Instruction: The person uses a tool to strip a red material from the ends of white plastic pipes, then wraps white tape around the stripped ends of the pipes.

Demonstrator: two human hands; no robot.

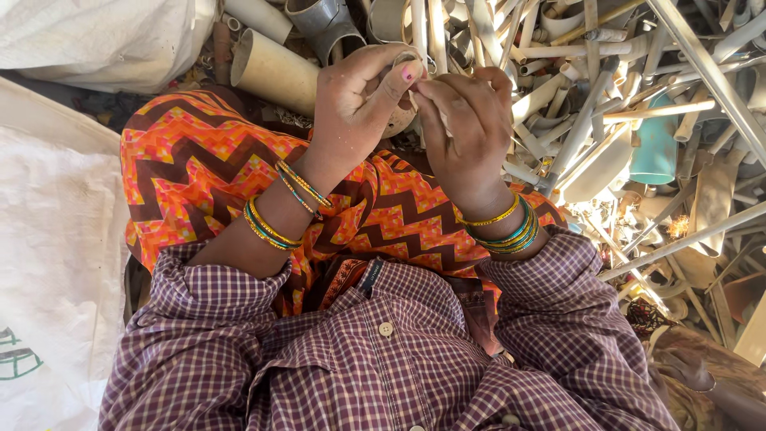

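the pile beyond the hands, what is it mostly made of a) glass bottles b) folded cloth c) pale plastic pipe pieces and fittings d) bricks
c: behind the left hand and right hand lies a heap of pale pipe offcuts, bends and tubes, with one wide pipe section near the left hand.

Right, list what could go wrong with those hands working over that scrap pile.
1. Both hands, left hand and right hand, are bare, pinching a small round piece between them; a rough edge could nick a finger.
2. The heap of cut pipes and strips sits close; jagged ends may scrape the wrists.
3. The bangles could snag.
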